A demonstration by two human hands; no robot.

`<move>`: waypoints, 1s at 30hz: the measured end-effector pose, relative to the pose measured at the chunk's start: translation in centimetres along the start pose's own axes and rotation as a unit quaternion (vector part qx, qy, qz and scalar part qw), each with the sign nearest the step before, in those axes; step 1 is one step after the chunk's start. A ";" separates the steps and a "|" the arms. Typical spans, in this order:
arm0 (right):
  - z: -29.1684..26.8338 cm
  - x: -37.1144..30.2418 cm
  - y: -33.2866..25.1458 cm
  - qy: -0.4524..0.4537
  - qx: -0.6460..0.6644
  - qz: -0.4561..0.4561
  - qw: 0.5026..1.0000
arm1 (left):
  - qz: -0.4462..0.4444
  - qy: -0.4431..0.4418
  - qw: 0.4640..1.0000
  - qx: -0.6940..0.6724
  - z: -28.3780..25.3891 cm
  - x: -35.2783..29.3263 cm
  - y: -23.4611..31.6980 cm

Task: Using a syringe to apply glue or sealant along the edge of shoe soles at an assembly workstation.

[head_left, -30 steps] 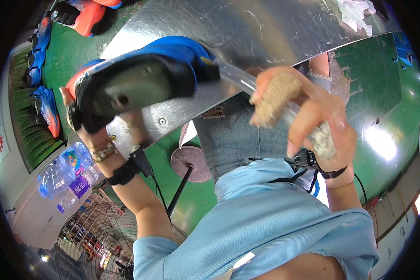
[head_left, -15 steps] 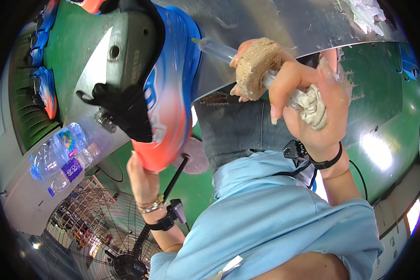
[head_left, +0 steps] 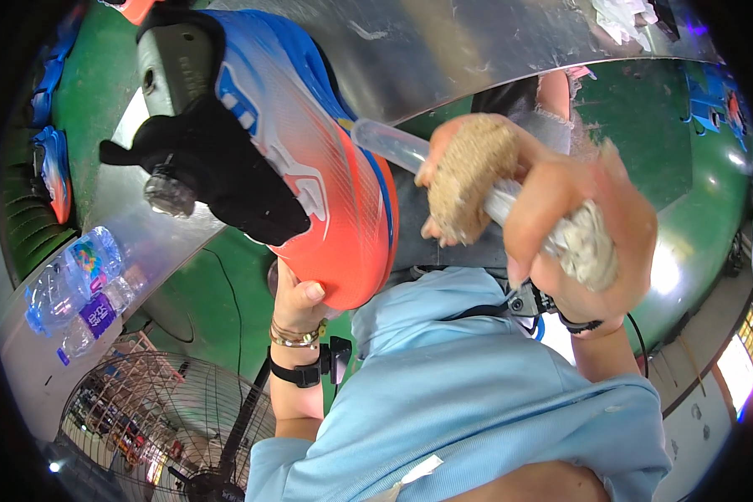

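A running shoe (head_left: 343, 201), blue fading to coral at the toe, sits on a metal shoe last (head_left: 174, 71), toe toward me. Black fabric (head_left: 217, 167) lies over its tongue and lace area. My left hand (head_left: 295, 303) grips the toe from below, thumb on its edge, other fingers hidden. Right of the shoe, my right hand (head_left: 623, 230) is closed round several items: a tan crumbly block (head_left: 470, 180), a translucent plastic tube (head_left: 391, 145) with a narrow yellowish tip pointing at the shoe's side, and a grey putty-like lump (head_left: 590, 247) in the palm.
A metal-topped table (head_left: 443, 46) spans the far side, with crumpled white material (head_left: 623, 18) on it. Plastic bottles (head_left: 67, 289) lie at the left, above a caged fan (head_left: 167, 418). More blue and coral shoes (head_left: 52, 171) stand far left.
The shoe's toe has swung right and nearer, with my left hand still on it. My right hand has shifted slightly right and nearer with its items. The view has shifted a little.
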State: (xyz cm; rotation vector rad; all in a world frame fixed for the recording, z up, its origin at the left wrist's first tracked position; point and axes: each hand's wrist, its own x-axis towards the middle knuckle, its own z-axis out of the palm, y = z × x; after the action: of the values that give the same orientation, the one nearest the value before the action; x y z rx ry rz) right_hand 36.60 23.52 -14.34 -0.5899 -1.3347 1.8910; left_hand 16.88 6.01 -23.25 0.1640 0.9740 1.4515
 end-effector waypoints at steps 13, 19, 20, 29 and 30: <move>1.0 -3.2 -4.8 0.058 0.047 -0.026 0.997 | -0.087 -0.146 0.969 -0.177 6.6 7.1 -2.9; -0.2 -3.3 -4.9 0.005 0.001 -0.104 0.995 | -0.014 -0.170 0.970 -0.174 10.9 9.9 -2.1; -0.5 -3.4 -4.8 0.003 -0.034 -0.135 0.990 | -0.005 -0.171 0.967 -0.187 11.1 10.2 -2.3; -5.1 -5.4 -3.5 -0.070 -0.062 -0.286 0.954 | 0.077 -0.221 0.956 -0.176 13.1 12.8 -1.9; -5.0 -5.2 -3.4 -0.070 -0.061 -0.287 0.954 | 0.077 -0.221 0.956 -0.175 13.1 13.2 -2.0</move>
State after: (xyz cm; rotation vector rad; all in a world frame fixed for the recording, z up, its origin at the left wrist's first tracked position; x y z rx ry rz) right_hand 44.51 23.06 -13.16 -0.0986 -1.5205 1.3982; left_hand 24.39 23.11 -22.31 0.2942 0.3384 1.6150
